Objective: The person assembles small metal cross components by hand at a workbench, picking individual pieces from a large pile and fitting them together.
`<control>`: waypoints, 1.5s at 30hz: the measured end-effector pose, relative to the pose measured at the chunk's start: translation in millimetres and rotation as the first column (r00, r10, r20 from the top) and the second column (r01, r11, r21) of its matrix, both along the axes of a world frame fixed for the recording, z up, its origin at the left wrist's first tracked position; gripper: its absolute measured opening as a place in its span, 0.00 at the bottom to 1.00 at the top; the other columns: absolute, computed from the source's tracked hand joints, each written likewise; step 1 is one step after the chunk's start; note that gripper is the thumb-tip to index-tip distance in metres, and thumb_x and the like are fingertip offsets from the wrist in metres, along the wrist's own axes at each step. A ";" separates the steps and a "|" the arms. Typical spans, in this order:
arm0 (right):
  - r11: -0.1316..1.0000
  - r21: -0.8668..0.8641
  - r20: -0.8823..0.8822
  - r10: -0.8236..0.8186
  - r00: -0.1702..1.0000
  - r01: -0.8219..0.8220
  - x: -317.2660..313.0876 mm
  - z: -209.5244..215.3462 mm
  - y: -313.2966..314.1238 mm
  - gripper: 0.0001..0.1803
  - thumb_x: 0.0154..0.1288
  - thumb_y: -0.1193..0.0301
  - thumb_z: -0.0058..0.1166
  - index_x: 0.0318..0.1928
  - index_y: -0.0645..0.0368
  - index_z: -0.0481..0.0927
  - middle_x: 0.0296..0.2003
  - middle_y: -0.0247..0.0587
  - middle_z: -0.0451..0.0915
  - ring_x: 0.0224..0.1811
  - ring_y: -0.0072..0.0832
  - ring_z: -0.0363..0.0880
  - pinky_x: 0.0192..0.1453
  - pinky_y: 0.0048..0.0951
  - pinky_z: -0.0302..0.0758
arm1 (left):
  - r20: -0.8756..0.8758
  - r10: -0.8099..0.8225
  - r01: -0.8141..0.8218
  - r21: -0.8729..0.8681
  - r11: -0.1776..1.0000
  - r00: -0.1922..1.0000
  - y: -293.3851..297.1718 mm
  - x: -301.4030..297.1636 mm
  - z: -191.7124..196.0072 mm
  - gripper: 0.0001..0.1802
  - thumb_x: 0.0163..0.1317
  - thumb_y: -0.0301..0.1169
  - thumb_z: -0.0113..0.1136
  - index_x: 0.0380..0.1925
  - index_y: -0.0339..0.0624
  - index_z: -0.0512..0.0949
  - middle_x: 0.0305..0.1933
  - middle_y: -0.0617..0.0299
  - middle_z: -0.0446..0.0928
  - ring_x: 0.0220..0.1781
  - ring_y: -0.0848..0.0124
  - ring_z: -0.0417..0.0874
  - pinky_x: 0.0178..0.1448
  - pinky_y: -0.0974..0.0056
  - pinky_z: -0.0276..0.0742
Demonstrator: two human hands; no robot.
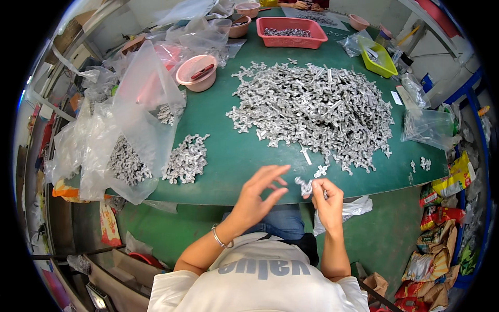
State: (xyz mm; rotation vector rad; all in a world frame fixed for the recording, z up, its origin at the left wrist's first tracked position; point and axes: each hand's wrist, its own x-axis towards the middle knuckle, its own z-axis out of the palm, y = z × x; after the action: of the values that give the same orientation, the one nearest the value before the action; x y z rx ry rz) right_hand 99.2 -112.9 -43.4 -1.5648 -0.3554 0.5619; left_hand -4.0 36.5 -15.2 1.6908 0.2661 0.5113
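Observation:
Near the front edge of the green table, my right hand pinches a small grey metal casting with a curved, branching shape. My left hand is just to its left, fingers apart and nothing in them. Just beyond my right hand lies a loose grey piece on the tabletop. Farther off spreads a large heap of similar grey castings, with a straight light strip at its near edge. A smaller pile of castings sits to the left of my hands.
Clear plastic bags cover the table's left side beside a pink bowl holding a red-handled tool. At the back are a red tray of metal pieces and a yellow-green basket. Another person's hands show at the far end.

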 end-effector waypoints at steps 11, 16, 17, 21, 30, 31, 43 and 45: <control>0.995 0.058 0.217 0.068 0.974 -0.082 -24.4 42.1 -0.9 0.08 0.54 0.80 0.55 0.37 0.67 0.78 0.25 0.38 0.79 0.23 0.15 0.72 0.28 0.17 0.67 | 0.034 -0.051 0.058 -0.272 0.961 0.998 -6.1 -12.0 8.7 0.08 0.53 0.14 0.54 0.35 0.27 0.76 0.39 0.52 0.74 0.38 0.68 0.79 0.44 0.71 0.79; 0.987 0.101 0.313 0.084 0.946 -0.122 -24.1 35.8 -5.4 0.08 0.54 0.79 0.56 0.37 0.66 0.78 0.23 0.37 0.78 0.20 0.14 0.68 0.25 0.15 0.64 | -0.012 -0.041 0.035 -0.326 0.945 0.999 -10.8 -16.6 11.0 0.07 0.56 0.19 0.54 0.35 0.28 0.77 0.31 0.55 0.77 0.29 0.73 0.80 0.35 0.71 0.78; 0.982 0.155 0.266 0.065 0.962 -0.109 -25.4 35.6 -5.9 0.07 0.55 0.78 0.56 0.36 0.66 0.77 0.23 0.37 0.78 0.19 0.14 0.67 0.24 0.14 0.63 | -0.012 -0.041 0.035 -0.326 0.945 0.999 -11.5 -17.4 12.4 0.07 0.56 0.19 0.54 0.35 0.28 0.77 0.31 0.55 0.77 0.29 0.73 0.80 0.35 0.71 0.78; 0.968 0.238 -0.033 0.086 0.996 -0.075 -29.1 37.3 -7.0 0.05 0.59 0.75 0.52 0.33 0.65 0.75 0.21 0.38 0.77 0.17 0.14 0.66 0.22 0.14 0.61 | -0.070 -0.116 0.070 -0.474 0.878 0.991 -11.8 -19.7 19.2 0.07 0.58 0.22 0.54 0.33 0.29 0.77 0.23 0.57 0.77 0.23 0.75 0.78 0.27 0.74 0.74; 0.885 0.457 -0.311 0.255 0.915 -0.092 -29.3 38.7 -2.7 0.08 0.64 0.70 0.47 0.34 0.64 0.71 0.20 0.39 0.75 0.15 0.15 0.62 0.19 0.15 0.57 | -0.088 -0.169 0.071 -0.656 0.751 0.982 -9.8 -21.6 22.2 0.08 0.59 0.25 0.52 0.30 0.29 0.76 0.20 0.57 0.75 0.16 0.75 0.73 0.20 0.74 0.70; 0.889 0.450 -0.281 0.234 0.931 -0.088 -30.0 37.2 -2.7 0.08 0.64 0.70 0.47 0.35 0.64 0.72 0.20 0.40 0.75 0.15 0.15 0.63 0.19 0.15 0.57 | -0.082 -0.185 0.083 -0.673 0.735 0.979 -9.4 -22.1 22.1 0.08 0.59 0.25 0.52 0.31 0.29 0.76 0.21 0.57 0.75 0.17 0.75 0.73 0.21 0.74 0.70; 0.950 0.311 0.064 0.021 0.998 -0.040 -35.3 45.1 -7.1 0.06 0.56 0.78 0.54 0.35 0.66 0.79 0.25 0.35 0.76 0.18 0.13 0.64 0.21 0.14 0.59 | 0.134 -0.135 0.187 -0.555 0.810 0.982 -14.1 -28.8 27.6 0.12 0.52 0.14 0.56 0.38 0.25 0.73 0.41 0.53 0.73 0.39 0.69 0.79 0.45 0.69 0.76; 0.952 0.304 0.042 0.012 0.999 -0.024 -36.1 45.3 -8.8 0.06 0.56 0.79 0.54 0.35 0.66 0.79 0.25 0.35 0.76 0.19 0.13 0.65 0.21 0.14 0.59 | 0.140 -0.145 0.198 -0.539 0.818 0.979 -14.0 -30.6 27.7 0.12 0.51 0.13 0.56 0.39 0.25 0.73 0.40 0.53 0.73 0.39 0.69 0.79 0.46 0.69 0.76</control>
State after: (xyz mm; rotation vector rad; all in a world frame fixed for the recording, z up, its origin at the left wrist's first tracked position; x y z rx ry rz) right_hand 63.1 -121.7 1.9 -1.2766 -0.4641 0.4656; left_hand -34.6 22.5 12.5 1.1060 0.1676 0.3322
